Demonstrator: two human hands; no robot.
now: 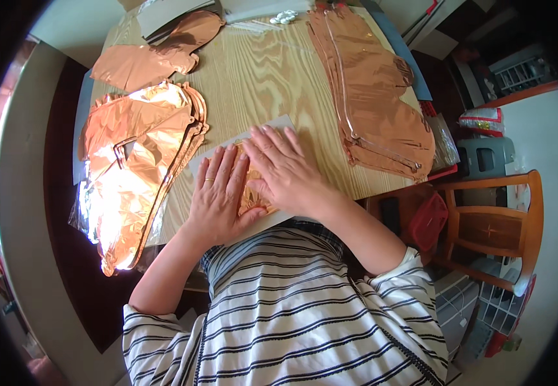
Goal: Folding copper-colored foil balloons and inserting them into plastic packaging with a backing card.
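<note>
On the wooden table [263, 77], a white card [278, 123] lies at the near edge; foil balloon stacks [139, 168] [375, 103] lie left and right of it.

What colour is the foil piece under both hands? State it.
Shiny copper-orange foil piece, on a pale card; head view.

I see bright daylight, probably from left. Strong glare on foil stack [131, 174] washes out detail. Counter [260, 77] evenly lit. Heavy fisheye bending, black vignette at rim; edges soft.
</note>
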